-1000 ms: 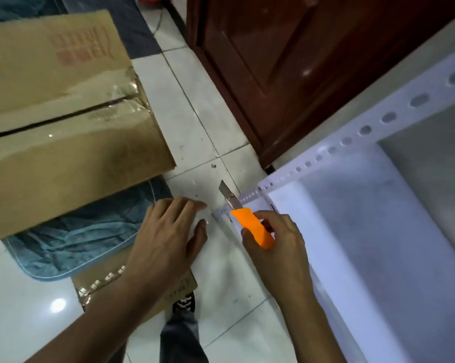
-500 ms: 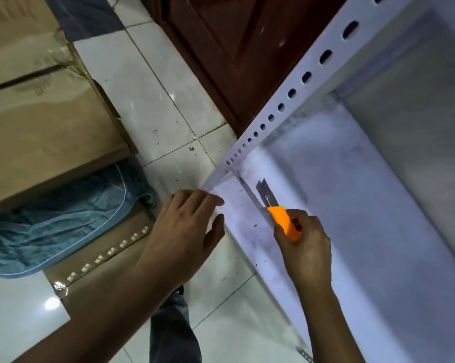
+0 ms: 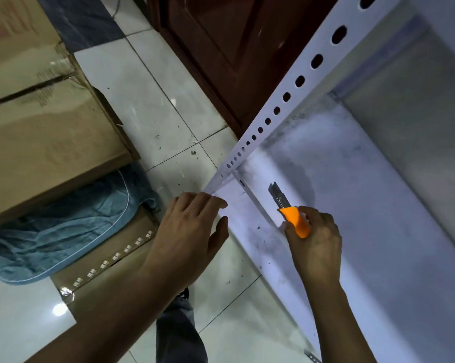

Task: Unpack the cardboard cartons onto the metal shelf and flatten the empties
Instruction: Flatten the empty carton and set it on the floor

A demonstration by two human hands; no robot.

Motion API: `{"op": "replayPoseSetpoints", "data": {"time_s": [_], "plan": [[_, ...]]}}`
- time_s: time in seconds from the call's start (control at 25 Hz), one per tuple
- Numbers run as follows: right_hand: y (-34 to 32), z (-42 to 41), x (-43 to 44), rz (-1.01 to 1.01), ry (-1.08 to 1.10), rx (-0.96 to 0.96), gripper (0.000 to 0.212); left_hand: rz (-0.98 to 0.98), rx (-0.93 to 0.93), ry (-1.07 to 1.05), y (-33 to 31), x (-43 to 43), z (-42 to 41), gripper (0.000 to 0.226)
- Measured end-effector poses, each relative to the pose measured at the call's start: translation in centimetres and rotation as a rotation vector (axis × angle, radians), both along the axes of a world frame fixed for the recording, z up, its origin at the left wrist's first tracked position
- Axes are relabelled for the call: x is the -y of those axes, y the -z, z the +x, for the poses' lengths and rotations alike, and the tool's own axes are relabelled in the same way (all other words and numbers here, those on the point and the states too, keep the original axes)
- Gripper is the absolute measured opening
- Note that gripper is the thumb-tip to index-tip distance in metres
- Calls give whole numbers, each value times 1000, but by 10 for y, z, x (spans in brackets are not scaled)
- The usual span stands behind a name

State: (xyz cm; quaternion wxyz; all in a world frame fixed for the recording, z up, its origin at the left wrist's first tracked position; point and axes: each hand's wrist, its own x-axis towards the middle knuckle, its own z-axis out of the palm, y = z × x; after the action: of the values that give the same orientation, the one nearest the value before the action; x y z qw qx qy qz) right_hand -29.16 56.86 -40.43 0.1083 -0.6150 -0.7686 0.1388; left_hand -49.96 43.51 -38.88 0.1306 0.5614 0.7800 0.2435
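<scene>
My right hand (image 3: 315,242) is clenched around the orange handle of a knife (image 3: 295,222), thumb on its near side. The blade (image 3: 278,193) is slid out and points away from me. The hand and knife are over the white metal shelf (image 3: 365,195), just inside its front edge; I cannot tell whether the blade touches the board. The board is smudged with dark dust beyond my knuckles.

To the left of that hand, my left hand (image 3: 189,231) is released, palm down, fingers straight and together, holding nothing. Its fingertips reach the shelf's near corner, where the post (image 3: 299,82) with its row of holes meets the board.

Further left of my left hand, on the tiled floor (image 3: 147,95), a large carton (image 3: 45,127) stands with its taped flaps shut. It sits on a blue cloth (image 3: 63,226), and a second carton (image 3: 111,258) lies under the cloth, nearer my wrist. Beyond both hands, behind the post, is a dark red door (image 3: 234,48). Below my forearms a grey trouser leg (image 3: 179,334) shows.
</scene>
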Motion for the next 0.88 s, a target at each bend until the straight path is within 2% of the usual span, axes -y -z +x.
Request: {"op": "replayPoseSetpoints", "data": {"time_s": [0.32,0.44,0.48,0.64,0.88], "plan": [[-11,-81,37,-41,-189,-130,34,-47,-18,-117,-8,25,-36,37],[-6,-129,61,72,-395,-132,20,-85,-43,-191,-13,48,-61,38],[-6,-141,67,69,-441,-138,23,-92,-44,-210,-14,53,-68,39],[-13,-200,95,-75,-471,-214,32,-113,-45,-332,-16,91,-102,38],[-22,-274,146,-121,-669,-214,33,-115,-59,-548,-20,155,-148,30]]}}
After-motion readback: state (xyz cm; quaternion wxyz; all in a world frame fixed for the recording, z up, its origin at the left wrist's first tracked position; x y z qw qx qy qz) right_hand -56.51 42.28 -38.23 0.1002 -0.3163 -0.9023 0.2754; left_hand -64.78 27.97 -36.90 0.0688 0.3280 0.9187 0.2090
